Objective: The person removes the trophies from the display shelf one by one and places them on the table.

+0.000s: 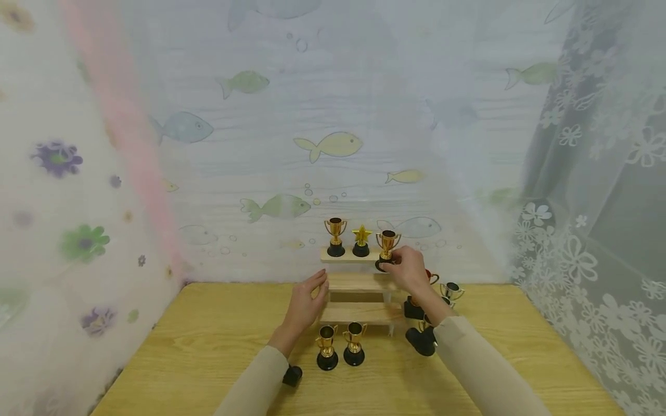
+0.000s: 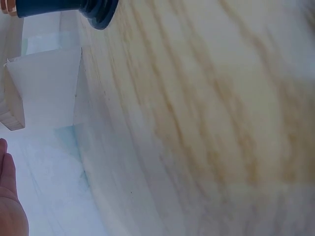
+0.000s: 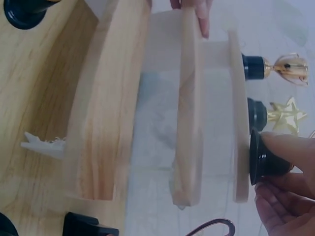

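My right hand [image 1: 410,270] pinches the black base of a gold trophy cup [image 1: 387,241] at the right end of the top step of a small wooden stepped shelf [image 1: 359,282]. In the right wrist view, the trophy's base [image 3: 266,161] is tilted at the board's edge. On the same step stand another gold cup [image 1: 335,231] and a gold star trophy [image 1: 361,238]. My left hand [image 1: 308,299], fingers straight, rests against the shelf's left end. Its fingertips [image 3: 203,12] touch the middle step in the right wrist view.
Two gold cups [image 1: 354,344] stand in front of the shelf. Right of it are a silver cup [image 1: 452,292], a red-topped trophy [image 1: 430,276] and a black base [image 1: 421,342], partly hidden by my right arm. Another black base [image 1: 293,375] lies beside my left sleeve. A fish-print curtain [image 1: 333,104] hangs behind.
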Demonstrator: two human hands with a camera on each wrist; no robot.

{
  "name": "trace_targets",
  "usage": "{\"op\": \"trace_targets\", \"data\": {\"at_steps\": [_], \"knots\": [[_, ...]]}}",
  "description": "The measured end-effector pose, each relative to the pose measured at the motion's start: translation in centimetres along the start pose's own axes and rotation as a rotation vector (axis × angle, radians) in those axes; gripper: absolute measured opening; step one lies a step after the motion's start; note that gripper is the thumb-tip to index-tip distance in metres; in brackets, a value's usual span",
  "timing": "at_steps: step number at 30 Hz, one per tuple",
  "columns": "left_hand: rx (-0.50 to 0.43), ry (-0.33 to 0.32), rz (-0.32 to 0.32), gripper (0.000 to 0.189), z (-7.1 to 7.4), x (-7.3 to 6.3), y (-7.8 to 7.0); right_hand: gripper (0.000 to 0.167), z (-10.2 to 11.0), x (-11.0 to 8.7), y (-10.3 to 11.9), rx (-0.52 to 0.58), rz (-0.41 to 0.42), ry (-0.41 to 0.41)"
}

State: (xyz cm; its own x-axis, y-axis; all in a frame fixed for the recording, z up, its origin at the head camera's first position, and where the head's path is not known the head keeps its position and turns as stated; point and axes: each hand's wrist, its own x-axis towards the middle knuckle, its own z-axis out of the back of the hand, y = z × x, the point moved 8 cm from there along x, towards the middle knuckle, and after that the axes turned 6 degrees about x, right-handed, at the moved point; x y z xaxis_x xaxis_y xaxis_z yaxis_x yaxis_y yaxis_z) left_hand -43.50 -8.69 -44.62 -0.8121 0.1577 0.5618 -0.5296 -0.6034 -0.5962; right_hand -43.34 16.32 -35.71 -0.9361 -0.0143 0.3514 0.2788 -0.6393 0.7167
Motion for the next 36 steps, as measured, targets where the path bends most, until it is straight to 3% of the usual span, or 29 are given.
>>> {"op": "trace_targets", "data": {"at_steps": [14, 19, 29, 36], "knots": [[-0.029, -0.016, -0.014, 0.038, 0.1, 0.0, -0.2, 0.017, -0.4, -2.9, 0.0, 0.023, 0.027, 0.077], [-0.026, -0.016, -0.015, 0.038, 0.0, -0.1, -0.2, 0.023, -0.8, -3.9, -0.5, 0.035, 0.007, 0.075], [-0.022, -0.015, -0.013, 0.039, -0.3, 0.0, 0.2, 0.017, -2.0, -5.1, -0.7, 0.010, -0.003, 0.066], [-0.025, -0.016, 0.001, 0.040, -0.3, 0.0, 0.4, 0.023, -2.5, -6.0, -0.7, 0.023, 0.022, 0.043]]}}
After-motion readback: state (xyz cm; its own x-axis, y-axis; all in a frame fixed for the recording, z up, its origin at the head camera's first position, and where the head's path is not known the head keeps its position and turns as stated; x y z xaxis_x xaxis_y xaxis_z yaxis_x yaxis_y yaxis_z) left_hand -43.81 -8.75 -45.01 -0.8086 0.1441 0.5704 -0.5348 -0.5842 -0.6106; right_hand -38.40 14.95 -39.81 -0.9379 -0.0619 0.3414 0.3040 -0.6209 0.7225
